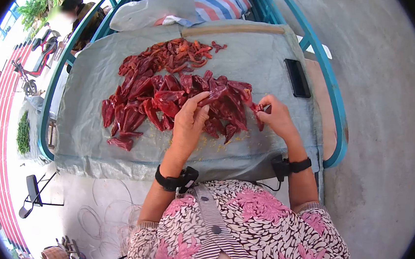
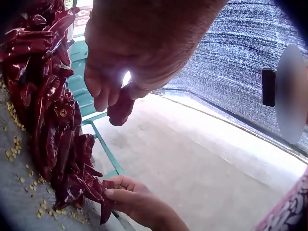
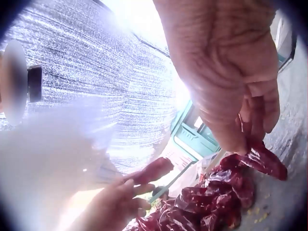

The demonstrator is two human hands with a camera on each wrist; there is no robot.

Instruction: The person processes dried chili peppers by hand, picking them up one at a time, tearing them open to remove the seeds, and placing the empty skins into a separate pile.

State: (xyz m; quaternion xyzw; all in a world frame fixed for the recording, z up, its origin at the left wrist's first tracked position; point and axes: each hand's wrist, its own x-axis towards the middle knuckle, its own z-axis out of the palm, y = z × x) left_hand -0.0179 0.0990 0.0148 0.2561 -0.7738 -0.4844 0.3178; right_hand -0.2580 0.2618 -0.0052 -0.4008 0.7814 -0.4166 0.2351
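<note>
Large, glossy dried red peppers lie in a heap [image 1: 139,91] in the middle of the grey-green sheet [image 1: 83,136]. My left hand [image 1: 187,123] pinches one dark red pepper [image 2: 121,109] between thumb and fingers, raised over the front of the heap. At the heap's right end, my right hand [image 1: 277,120] pinches another dried pepper [image 3: 267,162] with thumb and fingertips. That pepper droops toward the sheet. Behind the large peppers lies a pile of smaller, brighter orange-red peppers [image 1: 177,53].
Yellow seeds [image 2: 14,147] are scattered in front of the heap. A black phone [image 1: 297,78] lies at the right of the sheet, inside the teal rail [image 1: 336,94]. A wooden strip [image 1: 233,30] and striped bag [image 1: 219,3] are at the back. Another person [image 1: 86,20] is beyond the left rail.
</note>
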